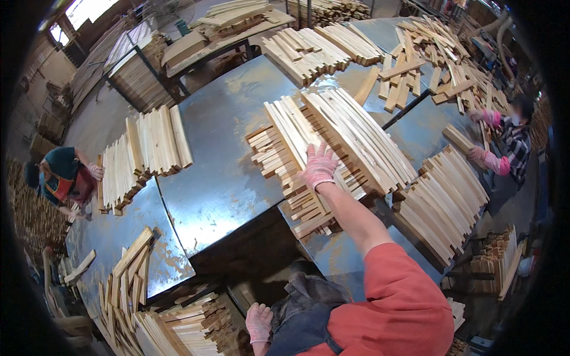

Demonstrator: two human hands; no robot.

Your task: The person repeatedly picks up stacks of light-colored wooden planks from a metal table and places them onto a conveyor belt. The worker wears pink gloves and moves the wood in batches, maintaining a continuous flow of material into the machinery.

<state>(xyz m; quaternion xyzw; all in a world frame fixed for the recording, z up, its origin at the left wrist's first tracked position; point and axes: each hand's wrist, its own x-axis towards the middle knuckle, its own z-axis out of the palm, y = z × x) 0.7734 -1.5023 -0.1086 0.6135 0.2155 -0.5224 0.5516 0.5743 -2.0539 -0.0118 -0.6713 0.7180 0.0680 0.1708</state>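
Note:
My right hand [320, 166], in a pink and white glove, lies flat with fingers spread on light wooden strips [291, 127]. These strips lie side by side across a lower layer of crosswise strips [270, 151]. Just right of the hand, a longer row of strips [359, 139] rests on the same stack, with a gap between the two rows. Down by my dark apron [303, 326], my left hand [259, 323], gloved alike, hangs with its fingers curled in. Nothing shows in it, and it is apart from the wood.
The metal table [219, 136] has sawdust patches and a dark opening before me. Strips stand rowed at left [145, 145] and right [442, 204]; loose pieces heap at far right [439, 53] and lower left [127, 276]. A worker [65, 178] stands left, another [513, 136] handles wood at right.

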